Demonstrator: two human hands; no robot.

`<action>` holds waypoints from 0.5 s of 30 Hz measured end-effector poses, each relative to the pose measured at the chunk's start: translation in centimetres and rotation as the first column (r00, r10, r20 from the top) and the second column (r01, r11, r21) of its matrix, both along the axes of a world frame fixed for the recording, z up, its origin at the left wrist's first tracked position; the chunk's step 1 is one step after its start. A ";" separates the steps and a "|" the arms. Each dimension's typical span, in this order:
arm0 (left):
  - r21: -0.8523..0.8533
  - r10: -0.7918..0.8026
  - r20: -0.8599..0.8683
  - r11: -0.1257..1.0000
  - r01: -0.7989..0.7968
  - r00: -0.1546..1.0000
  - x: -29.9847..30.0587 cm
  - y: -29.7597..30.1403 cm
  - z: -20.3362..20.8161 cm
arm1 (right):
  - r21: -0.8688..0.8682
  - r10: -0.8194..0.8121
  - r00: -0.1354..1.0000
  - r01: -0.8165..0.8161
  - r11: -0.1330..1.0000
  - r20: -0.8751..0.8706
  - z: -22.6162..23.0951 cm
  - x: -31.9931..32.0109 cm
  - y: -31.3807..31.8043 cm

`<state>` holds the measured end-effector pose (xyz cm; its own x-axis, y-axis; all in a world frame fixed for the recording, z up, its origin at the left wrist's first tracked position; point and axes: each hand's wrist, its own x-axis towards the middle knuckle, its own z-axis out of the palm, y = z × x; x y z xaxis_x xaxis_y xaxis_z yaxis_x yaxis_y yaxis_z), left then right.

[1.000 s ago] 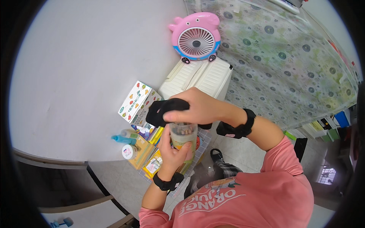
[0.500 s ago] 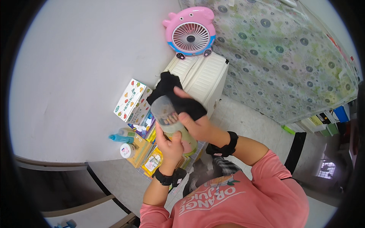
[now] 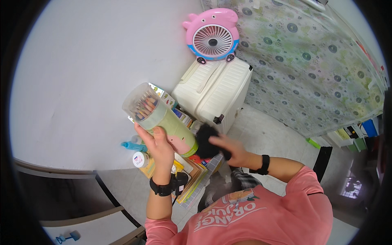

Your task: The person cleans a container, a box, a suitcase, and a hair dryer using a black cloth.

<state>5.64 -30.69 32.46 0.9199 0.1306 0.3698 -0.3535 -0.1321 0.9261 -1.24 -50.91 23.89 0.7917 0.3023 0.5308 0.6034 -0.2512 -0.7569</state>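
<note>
A green pencil tube with a clear lid end is tilted up to the left, and coloured pencils show through its clear part. My left hand is wrapped round its side, fingers partly behind it. My right hand, slightly blurred, is closed on a bunched black cloth. The cloth is against or right beside the tube's lower green end; I cannot tell whether it touches.
Behind stands a white suitcase with a pink cartoon pig fan on top. Below the tube are stacked books, a blue bottle and a round white tub. A patterned cover hangs at the right.
The tube has moved up and left in my left hand. My right hand has taken the black cloth from the tube's clear upper end down to its lower end.
</note>
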 end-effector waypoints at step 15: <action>-0.358 -0.093 -0.154 0.933 0.032 0.984 -0.3 -4.0 -2.7 | 0.117 -0.080 0.980 0.059 0.991 0.182 9.1 6.3 4.7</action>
